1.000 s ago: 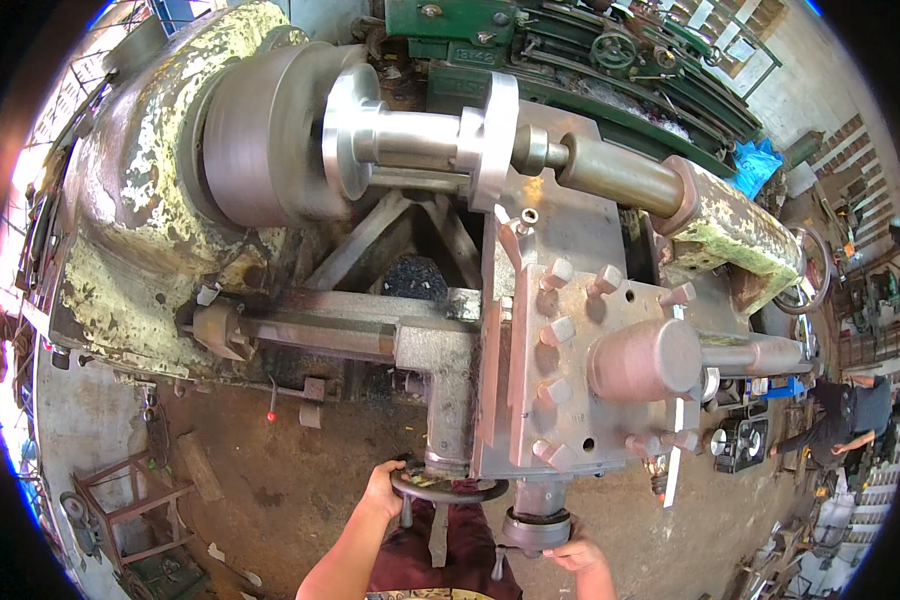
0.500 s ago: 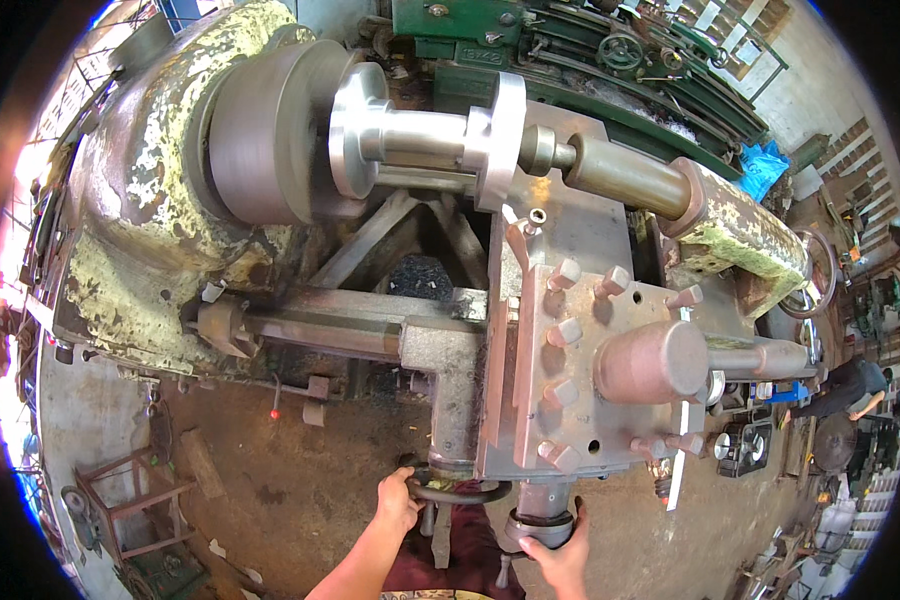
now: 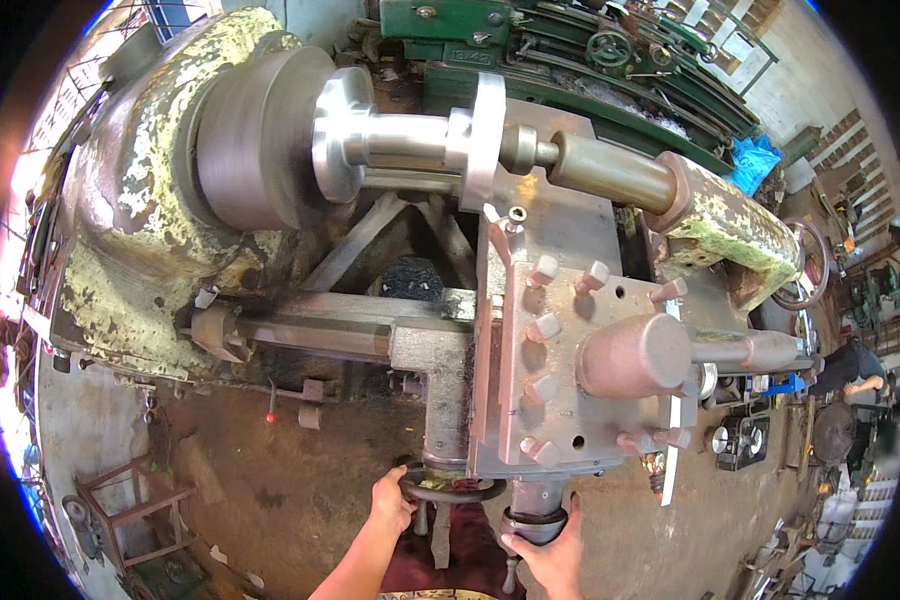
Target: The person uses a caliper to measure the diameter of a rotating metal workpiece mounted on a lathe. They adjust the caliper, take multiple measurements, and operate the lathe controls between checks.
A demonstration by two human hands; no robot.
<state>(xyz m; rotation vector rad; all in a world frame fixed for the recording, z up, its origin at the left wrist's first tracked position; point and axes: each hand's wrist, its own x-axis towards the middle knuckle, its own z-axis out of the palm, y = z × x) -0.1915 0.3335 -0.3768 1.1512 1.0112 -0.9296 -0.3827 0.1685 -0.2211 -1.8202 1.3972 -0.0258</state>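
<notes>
A large lathe fills the middle of the view. My left hand (image 3: 394,503) is closed around the rim of a dark handwheel (image 3: 460,494), whose short handle (image 3: 421,518) hangs below. My right hand (image 3: 554,555) wraps the round dark collar (image 3: 532,525) of the slide screw, thumb across its near side; a small crank handle (image 3: 511,576) points down there. Beyond, a bright double-flanged metal shaft (image 3: 407,138) looks blurred as if turning between the chuck (image 3: 260,140) and the tailstock centre (image 3: 530,150). The tool post (image 3: 635,355) with several square-headed bolts sits nearer me.
The worn headstock (image 3: 120,230) stands at left, the tailstock (image 3: 725,220) at right. Behind is a green lathe (image 3: 460,85). A metal frame stand (image 3: 135,510) is on the floor at lower left. Another person (image 3: 852,375) is at far right.
The view has shifted slightly, so the machine sits a little further left. Both hands keep their holds; the small crank handle by my right hand has moved slightly right.
</notes>
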